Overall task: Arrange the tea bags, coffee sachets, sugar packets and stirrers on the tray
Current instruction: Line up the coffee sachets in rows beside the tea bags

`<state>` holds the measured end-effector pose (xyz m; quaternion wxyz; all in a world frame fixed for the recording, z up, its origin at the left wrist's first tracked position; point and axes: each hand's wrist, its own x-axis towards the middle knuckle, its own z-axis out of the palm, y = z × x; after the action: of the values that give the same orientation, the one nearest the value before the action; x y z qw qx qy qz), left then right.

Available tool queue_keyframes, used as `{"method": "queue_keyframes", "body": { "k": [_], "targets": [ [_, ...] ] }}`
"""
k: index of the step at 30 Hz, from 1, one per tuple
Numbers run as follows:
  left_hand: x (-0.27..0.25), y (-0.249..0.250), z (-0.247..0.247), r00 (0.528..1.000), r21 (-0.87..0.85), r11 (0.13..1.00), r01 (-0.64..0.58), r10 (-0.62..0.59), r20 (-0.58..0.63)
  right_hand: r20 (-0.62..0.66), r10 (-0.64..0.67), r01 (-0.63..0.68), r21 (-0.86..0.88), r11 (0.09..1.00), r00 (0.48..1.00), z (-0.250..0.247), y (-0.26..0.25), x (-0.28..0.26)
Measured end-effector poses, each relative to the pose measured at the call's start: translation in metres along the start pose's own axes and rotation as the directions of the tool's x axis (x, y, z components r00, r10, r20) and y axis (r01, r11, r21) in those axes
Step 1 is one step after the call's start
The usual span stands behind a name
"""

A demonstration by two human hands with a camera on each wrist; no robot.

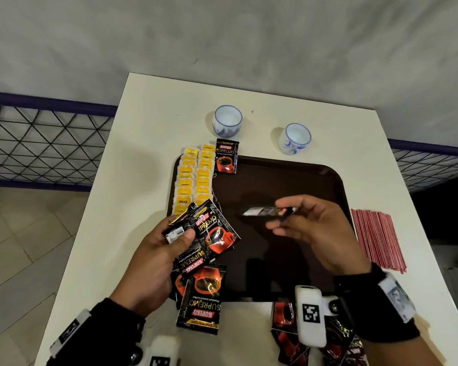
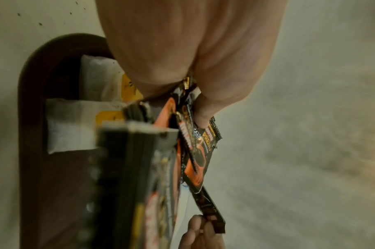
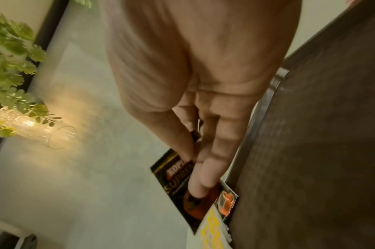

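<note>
A dark brown tray (image 1: 315,180) lies on the white table. Yellow tea bags (image 1: 193,178) lie in two overlapping columns along its left side. One black coffee sachet (image 1: 226,156) lies at the tray's top edge beside them. My left hand (image 1: 169,241) grips a fan of several coffee sachets (image 1: 212,233) over the tray's left front corner; in the left wrist view the sachets (image 2: 195,151) hang from the fingers. My right hand (image 1: 296,220) pinches one sachet (image 1: 265,211) edge-on above the tray's middle. Red stirrers (image 1: 376,239) lie right of the tray.
Two blue-and-white cups (image 1: 227,120) (image 1: 294,138) stand behind the tray. More coffee sachets (image 1: 286,314) lie on the table's front edge near my right wrist. A wire fence (image 1: 45,143) runs left of the table. A glass vase with leaves (image 3: 33,128) shows in the right wrist view.
</note>
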<state>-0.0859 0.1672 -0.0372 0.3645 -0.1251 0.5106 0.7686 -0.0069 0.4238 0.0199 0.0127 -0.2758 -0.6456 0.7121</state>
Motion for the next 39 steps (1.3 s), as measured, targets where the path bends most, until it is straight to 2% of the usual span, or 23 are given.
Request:
{"method": "queue_keyframes", "body": {
  "k": [5,12,16,20,25,29,34,39],
  "targets": [
    [-0.002,0.001,-0.007,1.000,0.006,1.000,-0.009,0.009,-0.005,-0.073,-0.059,0.049,-0.137,0.989,0.996,-0.003,-0.001,0.038],
    [-0.003,0.001,-0.012,1.000,0.031,0.999,-0.009,0.009,0.009,-0.031,-0.078,0.068,-0.234,0.970,0.996,0.013,-0.013,0.106],
    [-0.003,0.001,-0.018,1.000,0.027,1.000,-0.007,0.007,0.005,0.008,-0.079,0.077,-0.370,0.926,0.997,0.022,-0.022,0.133],
    [-0.004,-0.001,-0.021,1.000,0.021,1.000,0.002,-0.001,-0.007,-0.021,-0.065,0.048,-0.457,0.888,0.998,0.032,-0.026,0.149],
    [-0.004,-0.002,-0.022,1.000,0.021,1.000,0.014,-0.014,-0.001,-0.007,0.023,-0.024,-0.417,0.909,1.000,0.045,-0.021,0.164],
    [-0.004,-0.002,-0.023,1.000,0.030,0.999,0.020,-0.020,-0.009,-0.021,0.057,-0.060,-0.480,0.875,0.998,0.051,-0.019,0.174],
    [-0.004,-0.002,-0.023,1.000,0.042,0.999,0.028,-0.028,-0.012,-0.050,0.040,-0.061,-0.549,0.834,0.998,0.059,-0.023,0.182],
    [-0.004,-0.002,-0.024,0.999,0.041,0.998,0.037,-0.037,-0.012,-0.060,-0.033,-0.015,-0.665,0.746,0.998,0.063,-0.025,0.187]
  ]
}}
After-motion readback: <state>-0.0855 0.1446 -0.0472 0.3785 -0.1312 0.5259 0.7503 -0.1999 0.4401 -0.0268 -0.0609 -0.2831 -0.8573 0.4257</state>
